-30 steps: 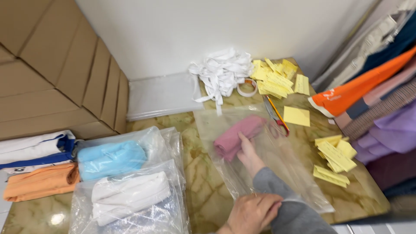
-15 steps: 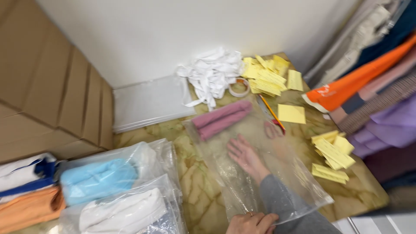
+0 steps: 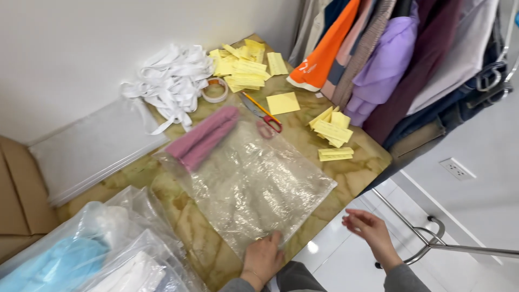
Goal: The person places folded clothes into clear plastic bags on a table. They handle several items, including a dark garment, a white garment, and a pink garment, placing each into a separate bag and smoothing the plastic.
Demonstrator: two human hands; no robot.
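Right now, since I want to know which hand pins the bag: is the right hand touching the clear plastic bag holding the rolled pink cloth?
Apart. The head view shows the right hand hovering off the table edge over the floor, clear of the clear plastic bag; the left hand presses its near edge.

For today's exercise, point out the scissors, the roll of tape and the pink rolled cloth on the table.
scissors (image 3: 268,125): head view, on the red handle loops.
roll of tape (image 3: 215,90): head view, on the ring's near rim.
pink rolled cloth (image 3: 204,138): head view, on the middle of the roll.
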